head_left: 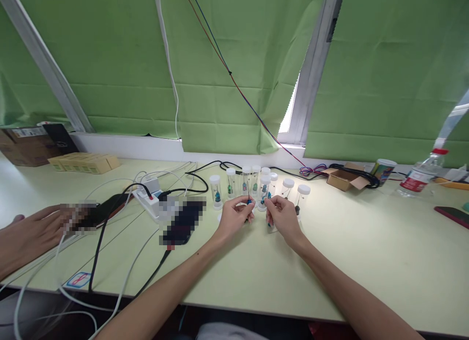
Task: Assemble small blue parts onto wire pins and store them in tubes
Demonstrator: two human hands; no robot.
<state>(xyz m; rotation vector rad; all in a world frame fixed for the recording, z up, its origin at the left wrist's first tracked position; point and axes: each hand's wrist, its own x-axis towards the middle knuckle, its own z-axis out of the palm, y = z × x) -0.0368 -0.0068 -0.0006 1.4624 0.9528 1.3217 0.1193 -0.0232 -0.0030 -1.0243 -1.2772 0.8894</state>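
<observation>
My left hand is closed in a pinch around a small blue piece, with a thin dark stem rising above the fingers. Close beside it, my right hand is also pinched, its fingertips at a small teal piece. The two hands are apart, at the near side of several clear tubes with white caps. One capped tube at the left end holds a blue-green piece on a thin stem. Another tube stands at the right, partly behind my right hand.
Left of my arms lie a phone, a white power strip and loose cables. Another person's hand rests on a dark device farther left. An open cardboard box, a printed can and a water bottle stand at the right.
</observation>
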